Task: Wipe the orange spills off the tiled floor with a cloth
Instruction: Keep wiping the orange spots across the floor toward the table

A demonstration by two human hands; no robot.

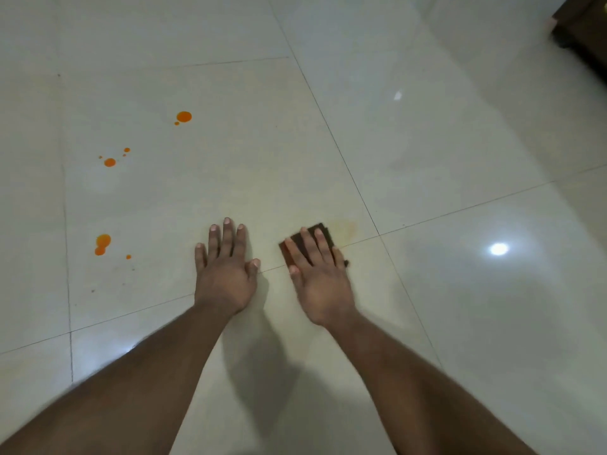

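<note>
My right hand (317, 270) lies flat on a small dark brown folded cloth (323, 232), pressing it to the pale tiled floor (460, 159). A faint yellowish smear (345, 228) shows just beyond the cloth. My left hand (225, 267) rests flat on the floor beside it, fingers spread, holding nothing. Bright orange spills lie to the left: a large drop (184, 116) at the far side, a cluster of small drops (110, 162) in the middle, and a double blob (102, 244) nearest my left hand.
Dark wooden furniture (584, 31) stands at the top right corner. Grout lines cross the glossy tiles, and a ceiling-light reflection (499, 248) glares on the floor to the right of the cloth.
</note>
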